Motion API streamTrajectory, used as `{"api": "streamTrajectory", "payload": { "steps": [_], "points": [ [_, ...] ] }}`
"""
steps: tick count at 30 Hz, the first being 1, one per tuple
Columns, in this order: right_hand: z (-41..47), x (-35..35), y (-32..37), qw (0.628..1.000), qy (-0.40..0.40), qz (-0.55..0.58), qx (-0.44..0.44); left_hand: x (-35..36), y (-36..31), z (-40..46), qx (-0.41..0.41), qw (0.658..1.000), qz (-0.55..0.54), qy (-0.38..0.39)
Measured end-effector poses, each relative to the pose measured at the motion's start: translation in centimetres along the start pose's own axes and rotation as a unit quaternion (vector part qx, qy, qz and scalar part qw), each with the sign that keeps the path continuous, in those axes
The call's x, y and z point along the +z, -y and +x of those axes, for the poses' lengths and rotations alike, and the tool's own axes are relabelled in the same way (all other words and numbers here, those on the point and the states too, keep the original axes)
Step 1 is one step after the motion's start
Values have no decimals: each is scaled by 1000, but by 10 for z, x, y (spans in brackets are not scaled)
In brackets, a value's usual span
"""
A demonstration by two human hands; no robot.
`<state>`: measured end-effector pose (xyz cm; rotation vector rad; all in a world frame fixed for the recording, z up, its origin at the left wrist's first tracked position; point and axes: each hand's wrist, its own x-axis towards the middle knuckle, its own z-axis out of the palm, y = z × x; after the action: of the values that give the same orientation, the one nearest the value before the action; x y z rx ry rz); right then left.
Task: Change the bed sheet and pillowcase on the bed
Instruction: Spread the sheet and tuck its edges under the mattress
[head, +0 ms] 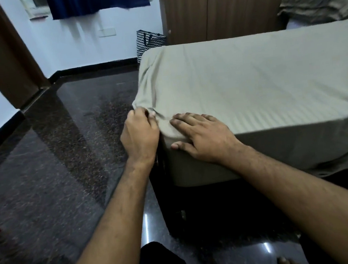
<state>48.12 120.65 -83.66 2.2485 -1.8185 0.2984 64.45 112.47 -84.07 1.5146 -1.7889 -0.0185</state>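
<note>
At the mattress corner, the left hand (pixel 140 133) pinches the bunched bed sheet (pixel 249 81) edge with curled fingers. Just beside it, the right hand (pixel 201 137) presses flat, fingers straight, thumb over the side edge. Open dark floor (pixel 53 155) lies beyond the left knuckles.

Bed (pixel 198 204), near corner: olive sheet (pixel 249 76) spread over the top. Left hand (pixel 140 135) pinches bunched sheet at the corner; right hand (pixel 203 137) rests flat beside it. Pillow (pixel 322 0) far right. Dark polished floor (pixel 53 155) left.
</note>
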Motion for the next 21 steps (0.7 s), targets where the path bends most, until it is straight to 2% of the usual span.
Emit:
{"api": "streamTrajectory", "payload": {
  "steps": [2, 3, 6, 10, 12, 14, 16, 19, 21],
  "points": [
    [-6, -7, -14, 999, 37, 14, 33, -8, -26, 0, 29, 998, -13, -46],
    [-10, -9, -21, 997, 52, 19, 47, -9, -39, 1, 47, 997, -43, -43],
    [-29, -16, -43, 992, 81, 14, 90, 6, -83, 5, 104, 985, -121, 66],
    [-63, -28, -90, 981, 102, 13, 163, 40, -140, -16, 140, 945, -185, 231],
    [-86, -30, -127, 968, 104, 35, 226, 63, -166, -36, 186, 938, -134, 260],
    [-115, -29, -165, 951, 89, 59, 290, 84, -190, -57, 269, 935, -26, 228],
    [-149, -25, -196, 942, 110, 39, 313, 99, -213, -74, 324, 919, 42, 221],
    [-193, -26, -230, 943, 138, -58, 298, 118, -247, -90, 373, 901, 56, 214],
    [-207, -29, -254, 933, 120, -65, 334, 129, -263, -93, 377, 902, 62, 202]
  ]
}}
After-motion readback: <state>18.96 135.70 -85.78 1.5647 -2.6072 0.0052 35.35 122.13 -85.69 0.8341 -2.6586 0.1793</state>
